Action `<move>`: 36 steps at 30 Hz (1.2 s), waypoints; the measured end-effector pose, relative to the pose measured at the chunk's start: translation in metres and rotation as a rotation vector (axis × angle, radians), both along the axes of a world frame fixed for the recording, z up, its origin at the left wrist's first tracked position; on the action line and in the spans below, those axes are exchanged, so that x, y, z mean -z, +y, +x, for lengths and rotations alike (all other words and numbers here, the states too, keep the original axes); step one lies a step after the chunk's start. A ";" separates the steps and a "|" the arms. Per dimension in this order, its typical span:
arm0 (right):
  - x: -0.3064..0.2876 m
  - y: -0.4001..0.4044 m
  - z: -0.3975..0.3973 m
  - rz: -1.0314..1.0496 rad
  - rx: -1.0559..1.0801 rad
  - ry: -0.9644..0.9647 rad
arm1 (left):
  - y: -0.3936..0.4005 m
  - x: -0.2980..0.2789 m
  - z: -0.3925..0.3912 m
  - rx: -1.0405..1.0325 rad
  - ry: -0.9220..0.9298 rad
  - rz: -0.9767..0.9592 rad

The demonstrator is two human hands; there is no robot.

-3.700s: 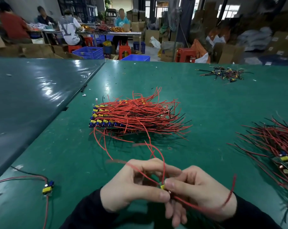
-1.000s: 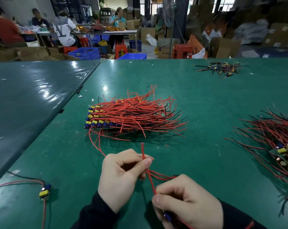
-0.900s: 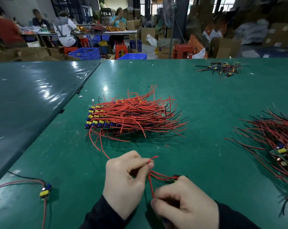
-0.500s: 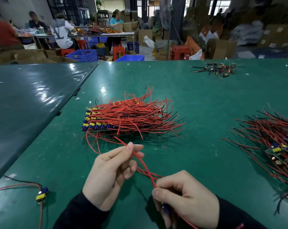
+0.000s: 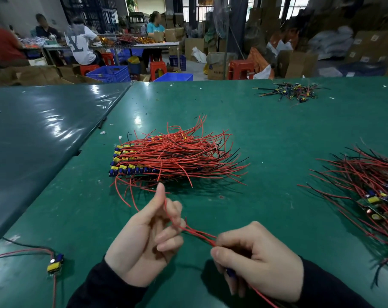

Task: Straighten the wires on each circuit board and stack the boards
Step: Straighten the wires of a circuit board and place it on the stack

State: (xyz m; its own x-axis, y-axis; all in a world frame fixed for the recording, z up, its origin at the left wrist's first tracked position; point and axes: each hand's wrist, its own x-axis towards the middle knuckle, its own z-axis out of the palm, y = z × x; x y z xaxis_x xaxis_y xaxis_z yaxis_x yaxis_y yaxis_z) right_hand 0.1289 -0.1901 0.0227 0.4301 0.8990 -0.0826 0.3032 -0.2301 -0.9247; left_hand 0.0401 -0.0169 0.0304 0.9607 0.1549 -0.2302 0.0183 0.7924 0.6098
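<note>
My right hand [image 5: 257,261] grips a small circuit board [image 5: 230,273] at the bottom centre; only a blue part of it shows under my fingers. Its red wires [image 5: 195,232] run up and left to my left hand [image 5: 148,238]. One wire passes between that hand's raised thumb and curled fingers, and its end sticks up by the thumb tip. Behind my hands lies the stack of boards [image 5: 126,166], yellow and blue parts on the left, red and black wires [image 5: 184,156] fanned out to the right.
A tangled pile of boards with red wires [image 5: 370,187] lies at the right edge. A single board with wires [image 5: 55,263] sits at the lower left. A small heap of wired parts [image 5: 290,92] lies far back right. People work at tables behind.
My left hand has slid up along the red wire and turned thumb-up, its fingers now curled round the wire. My right hand keeps hold of the board low down.
</note>
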 end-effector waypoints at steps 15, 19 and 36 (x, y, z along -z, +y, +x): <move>0.003 0.001 0.000 -0.036 -0.058 -0.119 | -0.003 0.002 -0.002 0.044 0.021 0.084; 0.002 0.001 0.000 -0.051 -0.092 0.057 | 0.002 0.004 0.003 -0.167 0.083 0.186; -0.009 0.000 -0.008 0.038 -0.303 0.283 | -0.001 0.034 0.008 -0.858 -0.178 1.792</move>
State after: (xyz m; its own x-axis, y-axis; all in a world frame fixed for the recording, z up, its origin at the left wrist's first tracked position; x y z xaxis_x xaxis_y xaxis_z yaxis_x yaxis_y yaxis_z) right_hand 0.1211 -0.1901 0.0313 0.1108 0.9860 -0.1242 0.0846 -0.1339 -0.9874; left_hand 0.0478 -0.0179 -0.0031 0.5139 0.4073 0.7550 -0.1039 -0.8441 0.5261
